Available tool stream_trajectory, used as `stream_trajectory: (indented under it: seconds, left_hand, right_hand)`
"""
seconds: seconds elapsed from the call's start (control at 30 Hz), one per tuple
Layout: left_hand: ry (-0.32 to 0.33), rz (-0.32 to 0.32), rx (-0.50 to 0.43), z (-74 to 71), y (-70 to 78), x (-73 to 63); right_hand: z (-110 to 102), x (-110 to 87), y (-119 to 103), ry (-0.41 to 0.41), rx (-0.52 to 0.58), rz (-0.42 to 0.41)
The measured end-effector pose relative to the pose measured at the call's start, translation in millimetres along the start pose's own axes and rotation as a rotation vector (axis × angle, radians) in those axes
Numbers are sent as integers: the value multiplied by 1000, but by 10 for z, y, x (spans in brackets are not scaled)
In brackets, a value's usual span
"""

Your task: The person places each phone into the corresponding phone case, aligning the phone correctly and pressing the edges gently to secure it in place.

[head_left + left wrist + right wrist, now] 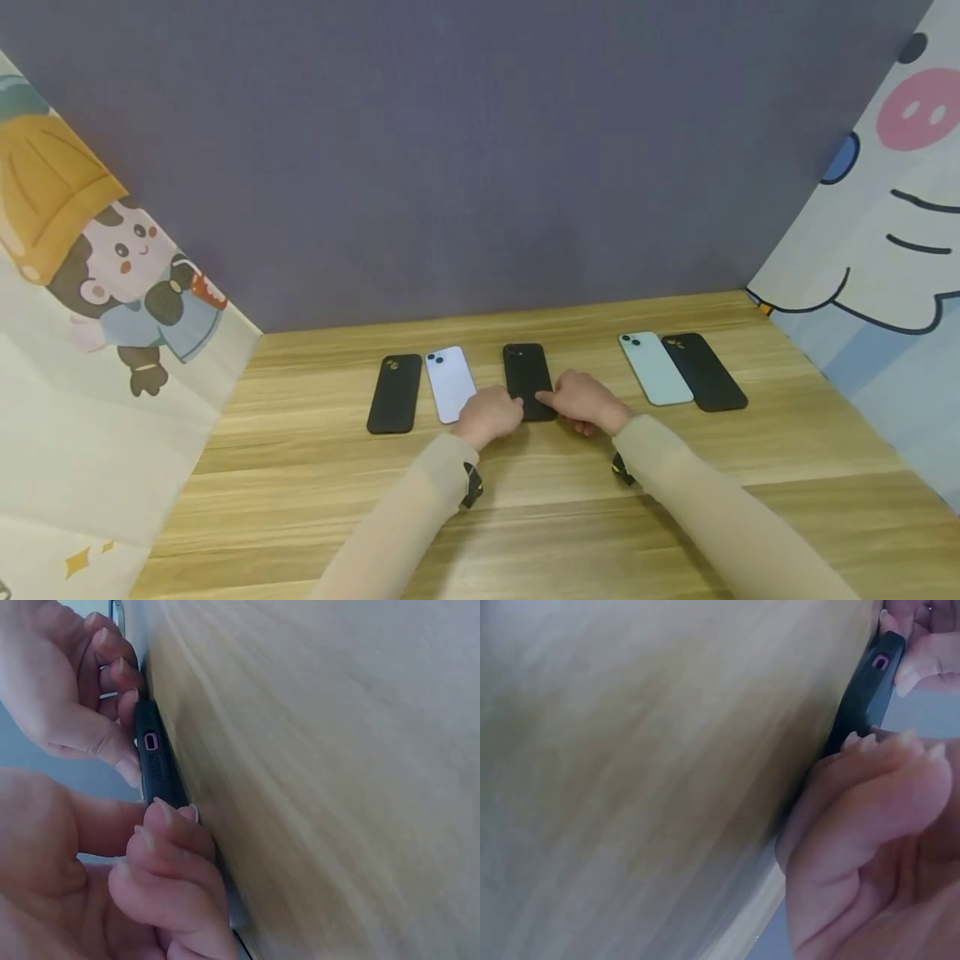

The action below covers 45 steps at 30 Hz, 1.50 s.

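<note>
Two hands point(490, 413) point(587, 398) pinch a black-cased phone point(528, 373) on the wooden table point(555, 517).

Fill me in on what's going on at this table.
A person is working on a phone in a black case: the left hand and right hand pinch it at its near corners. To the left lie a lilac phone and, farther out, a black cover. To the right lie a mint phone and, outermost, another black cover. Neither of those phones has its cover on at this moment.
</note>
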State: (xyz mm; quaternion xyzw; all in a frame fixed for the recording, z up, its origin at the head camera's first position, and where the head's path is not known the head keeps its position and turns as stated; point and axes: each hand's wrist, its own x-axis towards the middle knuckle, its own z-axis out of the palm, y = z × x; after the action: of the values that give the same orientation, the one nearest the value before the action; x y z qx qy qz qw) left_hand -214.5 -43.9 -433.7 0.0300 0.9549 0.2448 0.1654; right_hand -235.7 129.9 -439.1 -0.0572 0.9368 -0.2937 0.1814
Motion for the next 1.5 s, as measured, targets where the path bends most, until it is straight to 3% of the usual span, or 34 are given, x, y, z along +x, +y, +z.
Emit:
stream_trajectory:
  seconds: [0.3, 0.83, 1.5]
  left_hand:
    - [42, -25, -12, 9, 1, -18]
    - [65, 5, -27, 23, -10, -48]
    - [34, 55, -60, 19, -56, -91]
  right_hand:
    - [8, 30, 16, -1, 6, -4]
    - [21, 53, 72, -8, 18, -11]
    - [7, 74, 46, -42, -2, 23]
